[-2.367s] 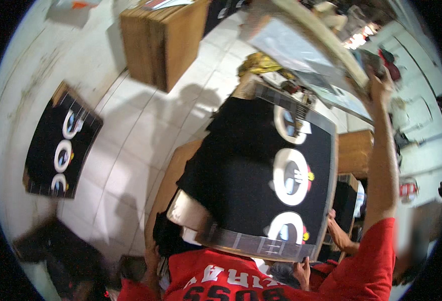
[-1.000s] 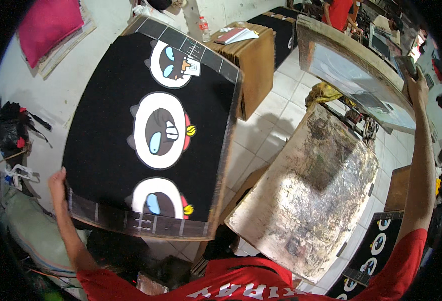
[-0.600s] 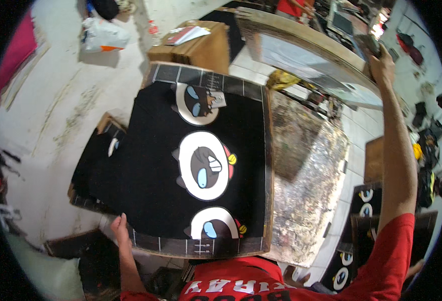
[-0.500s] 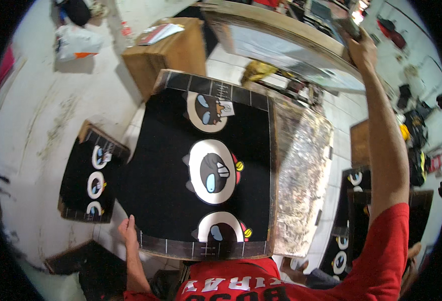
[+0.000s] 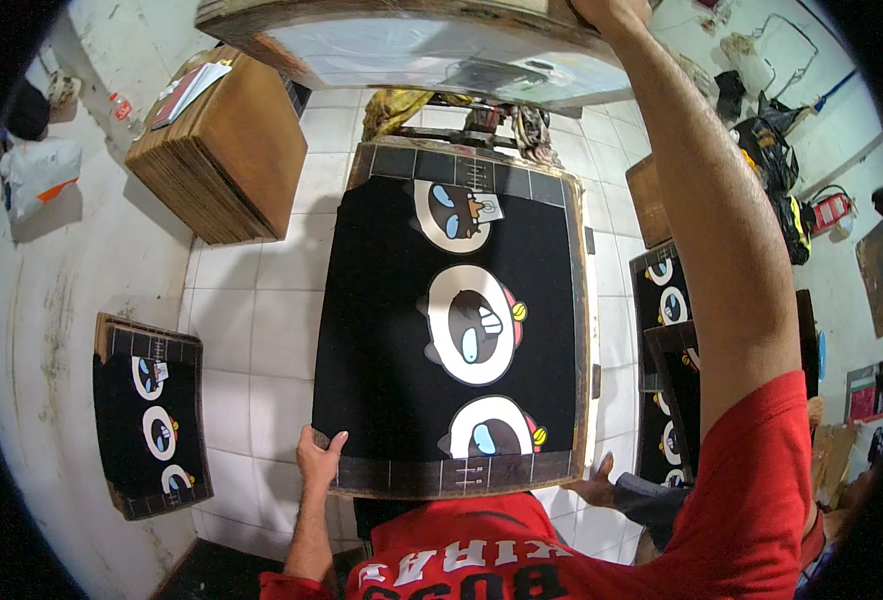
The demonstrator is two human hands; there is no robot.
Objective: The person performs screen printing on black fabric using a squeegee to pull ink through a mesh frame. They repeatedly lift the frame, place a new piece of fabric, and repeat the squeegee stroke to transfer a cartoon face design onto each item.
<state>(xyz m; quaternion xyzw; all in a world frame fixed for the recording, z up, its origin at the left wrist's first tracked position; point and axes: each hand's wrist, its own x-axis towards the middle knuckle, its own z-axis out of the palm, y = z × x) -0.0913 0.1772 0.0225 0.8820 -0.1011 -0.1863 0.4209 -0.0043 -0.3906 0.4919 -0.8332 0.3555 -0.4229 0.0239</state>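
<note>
A dark board [image 5: 401,478] with ruled line marks along its near and far ends lies in front of me. Black fabric [image 5: 371,330] covers most of it, printed with several round white-and-grey cartoon animal faces [image 5: 471,325]. My left hand [image 5: 318,455] grips the board's near left corner, thumb on top and fingers mostly hidden beneath. At the far side, a wooden-framed printing screen [image 5: 411,50] is tilted up above the board. My right hand [image 5: 611,12] holds that frame's upper right part; the picture's top edge cuts off some of the fingers.
A tall stack of brown boards [image 5: 221,150] stands at the far left, with papers [image 5: 191,92] on top. Similar printed boards lean at the left wall [image 5: 151,420] and lie at the right [image 5: 666,300]. Another person's foot [image 5: 593,485] shows near the table's right corner.
The board has shifted right over the table, hiding most of the stained surface seen before. My left hand moved with it. My view has turned, and the screen appears farther left.
</note>
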